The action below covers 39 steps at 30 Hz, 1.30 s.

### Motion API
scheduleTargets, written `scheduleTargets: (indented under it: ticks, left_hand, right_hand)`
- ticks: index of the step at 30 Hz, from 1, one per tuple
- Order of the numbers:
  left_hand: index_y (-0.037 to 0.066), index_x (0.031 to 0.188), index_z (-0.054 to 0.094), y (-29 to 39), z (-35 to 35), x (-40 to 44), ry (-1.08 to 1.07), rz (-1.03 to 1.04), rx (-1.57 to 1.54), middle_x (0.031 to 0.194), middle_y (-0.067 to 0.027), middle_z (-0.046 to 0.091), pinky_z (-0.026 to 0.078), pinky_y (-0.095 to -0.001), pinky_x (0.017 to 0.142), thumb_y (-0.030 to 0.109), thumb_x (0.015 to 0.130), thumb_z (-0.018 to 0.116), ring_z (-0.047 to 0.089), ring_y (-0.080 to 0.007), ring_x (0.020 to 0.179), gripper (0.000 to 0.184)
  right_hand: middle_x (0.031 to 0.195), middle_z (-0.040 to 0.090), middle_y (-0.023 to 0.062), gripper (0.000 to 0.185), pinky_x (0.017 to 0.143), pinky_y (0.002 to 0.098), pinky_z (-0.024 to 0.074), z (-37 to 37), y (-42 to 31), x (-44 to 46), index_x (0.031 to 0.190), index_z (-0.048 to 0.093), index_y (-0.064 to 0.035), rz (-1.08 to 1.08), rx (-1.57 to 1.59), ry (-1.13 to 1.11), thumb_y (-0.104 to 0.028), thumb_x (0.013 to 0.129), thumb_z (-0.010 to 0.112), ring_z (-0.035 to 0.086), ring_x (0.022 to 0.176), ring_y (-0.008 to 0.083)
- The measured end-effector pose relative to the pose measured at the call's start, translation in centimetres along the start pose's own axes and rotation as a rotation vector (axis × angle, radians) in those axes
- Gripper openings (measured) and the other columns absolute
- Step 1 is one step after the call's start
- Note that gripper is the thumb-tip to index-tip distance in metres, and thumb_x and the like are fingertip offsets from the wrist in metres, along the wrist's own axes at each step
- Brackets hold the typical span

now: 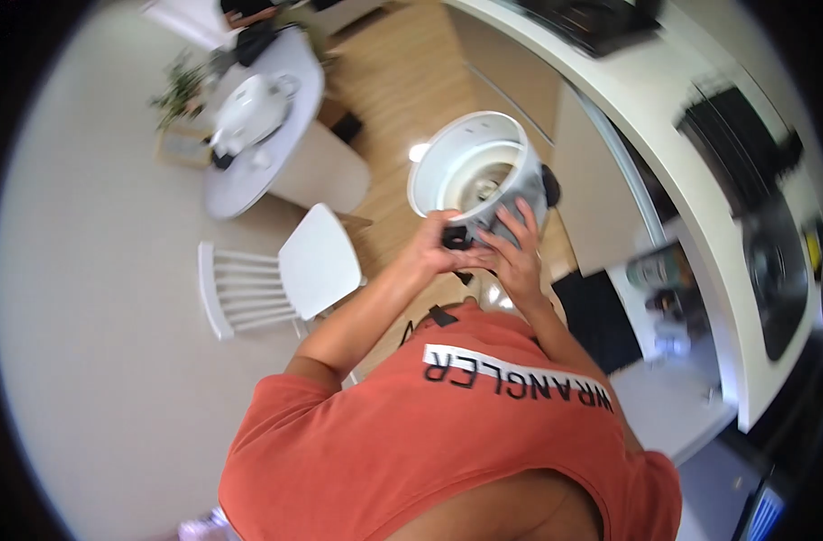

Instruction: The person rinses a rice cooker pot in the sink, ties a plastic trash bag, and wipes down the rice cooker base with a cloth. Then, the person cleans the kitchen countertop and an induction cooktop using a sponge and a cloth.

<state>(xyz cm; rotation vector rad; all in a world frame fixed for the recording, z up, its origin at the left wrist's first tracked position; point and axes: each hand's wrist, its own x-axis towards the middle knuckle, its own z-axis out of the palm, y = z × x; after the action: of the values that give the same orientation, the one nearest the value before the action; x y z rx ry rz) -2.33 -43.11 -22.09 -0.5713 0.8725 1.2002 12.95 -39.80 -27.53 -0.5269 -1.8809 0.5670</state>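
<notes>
Left grip [443,247] holds the near side of a pot [461,153], closed at its rim and around a black fitting [455,237]. Right grip [517,252] holds the same pot just beside it, fingers laid across the grey outer wall. The pot is held up in front of the wearer's orange-red shirt [411,433], tilted, so its white inside shows; the contents at the bottom are too blurred to make out. A black knob [551,185] juts from its right side. Below lies a wooden floor [411,81]. To the left, well apart from the pot, is a white chair [320,263]; far left, a pale tabletop [236,194] carries a glossy white vessel [249,113], with a plant [179,90] near it. Part of another person [245,13] shows beyond. Along the right curves a white counter, its tabletop bearing a black rack [736,135]. A black mat [599,316] is near right.
</notes>
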Motion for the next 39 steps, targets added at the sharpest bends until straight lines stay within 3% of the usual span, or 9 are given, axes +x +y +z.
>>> scheduleTargets:
  ticks: [5,8,13,19,21,23,26,29,39]
  left_hand:
    - [-0.007,0.094,0.047,0.4,-3.3,-0.8,0.12,0.237,-0.013,0.087,-0.0224,0.048,0.016,-0.0696,0.095,0.013,0.07,0.053,0.049,-0.0487,0.093,0.032]
    - [-0.008,0.095,0.044,2.1,-6.6,-3.1,0.015,0.195,-0.058,0.085,-0.023,0.044,0.019,-0.0721,0.092,0.01,0.07,0.051,0.049,-0.0407,0.082,0.031]
    - [-0.011,0.101,0.043,5.9,-14.9,-2.3,0.245,0.274,-0.393,0.09,-0.0248,0.043,0.039,-0.0664,0.085,0.006,0.074,0.045,0.049,-0.0379,0.084,0.032]
    - [-0.011,0.094,0.047,10.4,-20.5,-7.8,0.132,0.107,-0.835,0.087,-0.0187,0.047,0.056,-0.0445,0.072,0.009,0.075,0.053,0.056,-0.0332,0.078,0.029]
    - [-0.011,0.095,0.045,11.8,-22.2,-8.9,0.053,0.115,-0.961,0.086,-0.017,0.047,0.056,-0.0353,0.063,0.013,0.074,0.057,0.055,-0.0275,0.072,0.034]
    - [-0.01,0.095,0.045,13.7,-23.0,-9.9,0.006,0.111,-0.978,0.084,-0.0164,0.047,0.055,-0.0316,0.058,0.014,0.074,0.057,0.054,-0.0243,0.07,0.034]
    - [-0.01,0.096,0.044,15.1,-24.0,-10.4,-0.138,0.152,-1.023,0.082,-0.0157,0.047,0.046,-0.0252,0.049,0.016,0.076,0.054,0.05,-0.0186,0.066,0.034]
    - [-0.01,0.095,0.043,16.2,-25.4,-11.7,-0.084,0.324,-0.815,0.082,-0.016,0.048,0.038,-0.0227,0.045,0.016,0.077,0.051,0.044,-0.0168,0.058,0.032]
    - [-0.009,0.093,0.043,21.1,-27.2,-14.8,-0.183,0.491,-0.88,0.08,-0.0172,0.049,0.035,-0.0232,0.044,0.017,0.078,0.049,0.043,-0.0161,0.057,0.031]
  right_hand:
    - [0.109,0.056,0.0082,0.03,0.095,0.0438,0.034,-0.6,0.9,-1.3,0.089,0.064,-0.0042,-0.124,0.05,-0.261,0.01,0.068,0.048,0.044,0.113,0.0304]
    - [0.098,0.059,0.0104,0.03,0.085,0.0414,0.0395,1.2,0.5,1.5,0.093,0.062,-0.0037,0.074,0.316,-0.07,0.009,0.069,0.048,0.052,0.098,0.0288]
    - [0.089,0.057,0.0129,0.059,0.074,0.0375,0.0438,11.9,-7.0,14.5,0.124,0.047,-0.0296,-0.127,0.09,-0.686,0.001,0.073,0.052,0.053,0.088,0.0304]
    - [0.092,0.058,0.0148,0.037,0.073,0.0367,0.0444,24.7,-8.6,16.7,0.117,0.054,-0.0119,0.039,0.456,-1.059,-0.009,0.081,0.05,0.054,0.087,0.0308]
    - [0.099,0.057,0.0154,0.032,0.073,0.0328,0.0448,25.8,-6.9,14.9,0.113,0.055,-0.0039,0.08,0.598,-0.6,-0.009,0.082,0.049,0.056,0.088,0.0276]
    - [0.118,0.05,0.0109,0.032,0.078,0.0321,0.0471,27.1,-7.2,9.1,0.116,0.054,-0.0052,0.315,0.673,-0.546,-0.01,0.086,0.05,0.054,0.096,0.0202]
    - [0.125,0.044,0.0137,0.035,0.092,0.0395,0.0384,28.9,-10.2,2.4,0.119,0.053,-0.009,0.187,0.868,-0.556,-0.008,0.084,0.048,0.044,0.113,0.0296]
    - [0.139,0.028,0.0118,0.04,0.106,0.0401,0.0152,32.5,-11.6,2.3,0.129,0.042,-0.0087,0.063,0.497,-0.551,-0.014,0.09,0.044,0.017,0.132,0.0304]
    - [0.138,0.028,0.0146,0.043,0.104,0.036,0.0199,40.8,-15.7,2.4,0.133,0.031,-0.0031,0.294,0.528,-0.406,-0.024,0.095,0.031,0.022,0.13,0.0298]
